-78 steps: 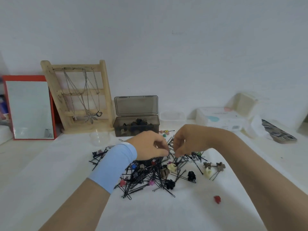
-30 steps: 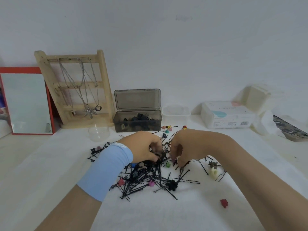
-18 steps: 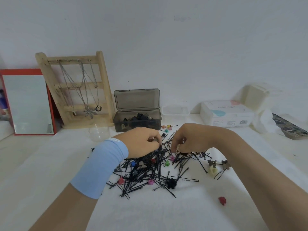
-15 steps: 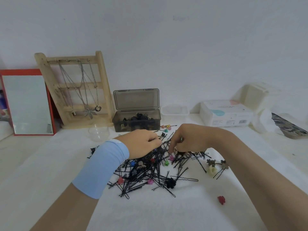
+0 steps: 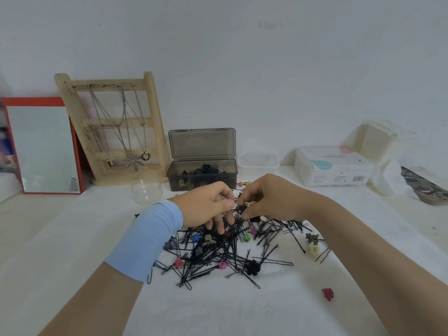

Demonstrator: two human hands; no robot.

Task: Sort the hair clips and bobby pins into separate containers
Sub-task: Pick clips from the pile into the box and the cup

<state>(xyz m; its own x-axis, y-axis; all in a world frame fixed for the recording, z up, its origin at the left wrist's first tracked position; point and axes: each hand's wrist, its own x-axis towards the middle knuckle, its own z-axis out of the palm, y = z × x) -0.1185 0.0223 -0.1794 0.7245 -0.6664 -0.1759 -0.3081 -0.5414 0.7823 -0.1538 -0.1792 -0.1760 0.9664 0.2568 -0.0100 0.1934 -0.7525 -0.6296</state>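
The bobby pins (image 5: 218, 251) and clips (image 5: 253, 267) lay heaped mid-frame, their upper edge hidden under my hands. My right hand (image 5: 274, 200) pinched a cream clip (image 5: 249, 204). My left hand (image 5: 206, 207) gripped a dark piece (image 5: 239, 210) I couldn't identify, below the grey box (image 5: 225, 181).

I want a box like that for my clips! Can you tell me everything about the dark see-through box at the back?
The smoky box is see-through dark plastic, rectangular, with rounded corners. Its hinged lid stands open, upright behind it. Inside lie hair clips, mostly black. It sits on the white table between the wooden necklace stand and a clear tub. No hand touches it.
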